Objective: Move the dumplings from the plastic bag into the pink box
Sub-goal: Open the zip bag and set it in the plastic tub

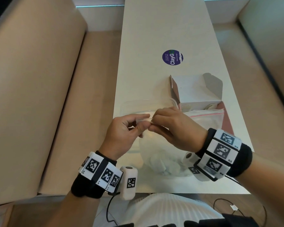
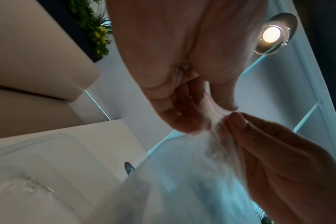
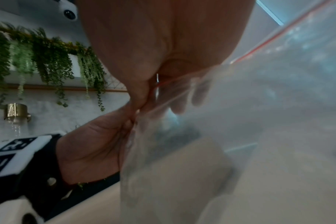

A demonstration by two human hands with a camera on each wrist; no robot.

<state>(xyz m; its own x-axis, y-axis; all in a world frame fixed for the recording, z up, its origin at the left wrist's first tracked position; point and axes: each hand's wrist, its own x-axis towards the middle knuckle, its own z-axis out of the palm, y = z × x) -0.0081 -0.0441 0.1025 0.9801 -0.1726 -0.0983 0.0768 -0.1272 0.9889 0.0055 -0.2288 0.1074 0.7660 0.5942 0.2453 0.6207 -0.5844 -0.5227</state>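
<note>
A clear plastic bag (image 1: 161, 149) with a red zip strip hangs over the table's near edge. White dumplings (image 1: 157, 159) show dimly through its lower part. My left hand (image 1: 138, 126) and right hand (image 1: 156, 125) both pinch the bag's top edge at one spot, fingertips almost touching. Up close, the left hand (image 2: 205, 115) and the right hand (image 3: 144, 98) each pinch the film at the red strip. The strip runs off right towards the pink box (image 1: 200, 104). That box stands open behind my right hand with its lid up, and the bag partly covers its inside.
A clear plastic container (image 1: 131, 107) lies flat on the white table (image 1: 154, 46) just left of the hands. A round dark sticker (image 1: 172, 57) is farther back. Beige benches (image 1: 39, 95) flank the table on both sides. Cables hang below the near edge.
</note>
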